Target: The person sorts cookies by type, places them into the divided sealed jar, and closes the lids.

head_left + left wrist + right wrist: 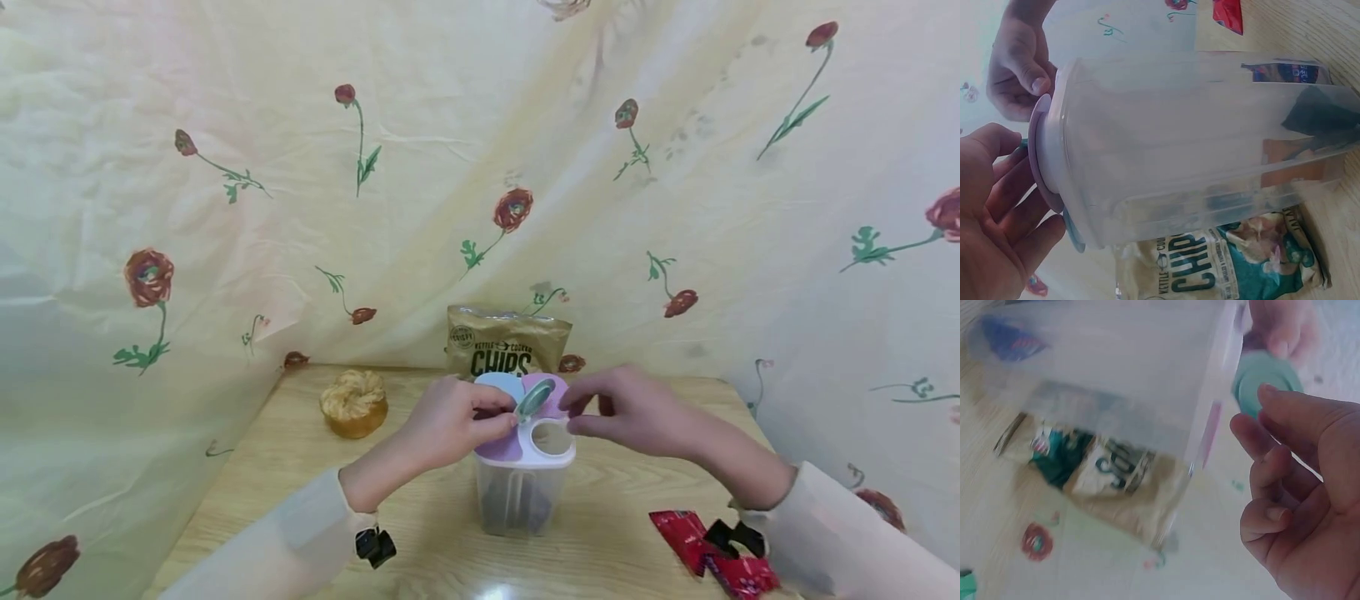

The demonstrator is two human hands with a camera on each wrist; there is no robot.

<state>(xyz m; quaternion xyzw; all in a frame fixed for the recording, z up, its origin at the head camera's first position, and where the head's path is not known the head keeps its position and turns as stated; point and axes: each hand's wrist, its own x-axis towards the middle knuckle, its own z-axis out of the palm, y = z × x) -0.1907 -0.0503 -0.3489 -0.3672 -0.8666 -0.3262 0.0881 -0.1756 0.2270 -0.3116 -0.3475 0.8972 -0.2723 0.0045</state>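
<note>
A tall translucent storage container [493,500] stands upright on the table, topped by a white lid [534,454] with coloured caps in light blue, pink and purple. One round hole [552,437] in that lid is uncovered. Between thumb and fingers, my left hand [457,425] pinches a round green cap [535,400], tilted above the lid; it shows as a teal disc [1263,370] in the right wrist view. My right hand [633,408] is at the right rim of the hole, fingers loosely bent, holding nothing. Small dark and coloured packets [1294,162] lie inside at the bottom.
Behind the container stands a gold chips bag [510,337]. A round pastry-like bun [354,404] sits at the back left of the wooden table [420,517]. Red packets [682,533] lie at the front right, near my right sleeve. A flowered cloth [420,208] hangs behind.
</note>
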